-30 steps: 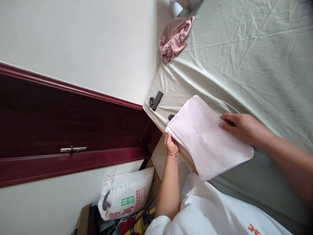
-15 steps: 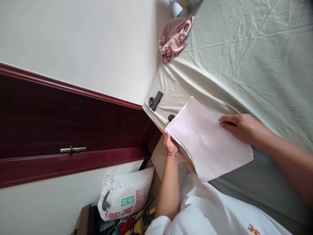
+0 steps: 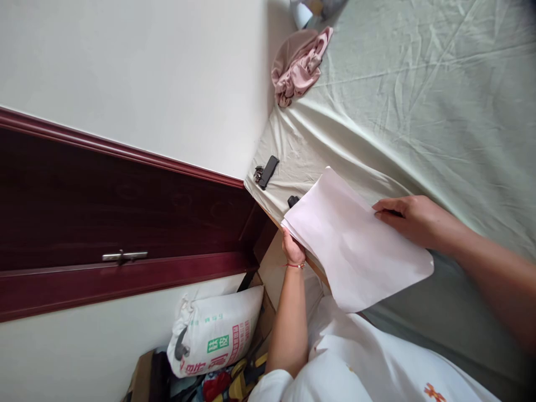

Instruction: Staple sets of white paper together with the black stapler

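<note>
Several sheets of white paper are held in front of me, above the edge of a bed-like surface with a pale green sheet. My left hand, with a red string at the wrist, grips the papers by their near left edge, and its fingers are partly hidden beneath them. On the opposite edge my right hand pinches the papers between thumb and fingers. Just past the papers' left corner a small black object shows in part; its kind I cannot make out.
A black stapler-like item with small metal pieces lies near the corner of the green sheet. A crumpled pink cloth rests by the wall. Down left are a dark red door and a white printed sack.
The sheets have fanned slightly apart at their left corner, and the lower edge bends a little more. Both hands stay almost where they were.
</note>
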Available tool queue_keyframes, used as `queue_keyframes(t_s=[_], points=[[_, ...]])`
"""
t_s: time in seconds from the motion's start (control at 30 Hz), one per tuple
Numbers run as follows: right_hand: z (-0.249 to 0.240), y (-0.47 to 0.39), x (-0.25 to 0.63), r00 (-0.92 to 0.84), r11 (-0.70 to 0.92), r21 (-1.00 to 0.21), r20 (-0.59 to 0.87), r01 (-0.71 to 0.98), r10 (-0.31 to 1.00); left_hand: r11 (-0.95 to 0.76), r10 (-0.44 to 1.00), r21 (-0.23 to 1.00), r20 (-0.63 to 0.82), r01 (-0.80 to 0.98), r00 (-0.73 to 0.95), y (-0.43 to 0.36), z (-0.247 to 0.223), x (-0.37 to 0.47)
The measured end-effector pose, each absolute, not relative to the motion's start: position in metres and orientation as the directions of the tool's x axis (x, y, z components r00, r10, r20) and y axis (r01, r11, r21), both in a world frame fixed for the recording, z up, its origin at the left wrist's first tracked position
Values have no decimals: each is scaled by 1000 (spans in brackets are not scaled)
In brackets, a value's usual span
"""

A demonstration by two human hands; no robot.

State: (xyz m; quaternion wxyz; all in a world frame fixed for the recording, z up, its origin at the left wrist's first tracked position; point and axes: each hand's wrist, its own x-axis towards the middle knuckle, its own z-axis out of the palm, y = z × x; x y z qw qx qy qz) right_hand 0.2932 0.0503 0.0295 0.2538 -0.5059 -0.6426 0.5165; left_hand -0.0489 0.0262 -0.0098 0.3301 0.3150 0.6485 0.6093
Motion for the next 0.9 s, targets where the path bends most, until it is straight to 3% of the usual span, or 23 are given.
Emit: queue_keyframes(t_s=[0.2, 0.6, 0.9], points=[[27, 52, 292, -364, -53, -926, -200, 375, 910, 7, 796, 998, 33, 64, -605, 26, -12, -48], [26, 51, 294, -419, 59, -938, -96, 342, 903, 44, 819, 995, 15, 89, -573, 26, -11, -48], [26, 52, 293, -412, 30, -923, -142, 382, 900, 36, 822, 996, 20, 87, -569, 25, -12, -50]])
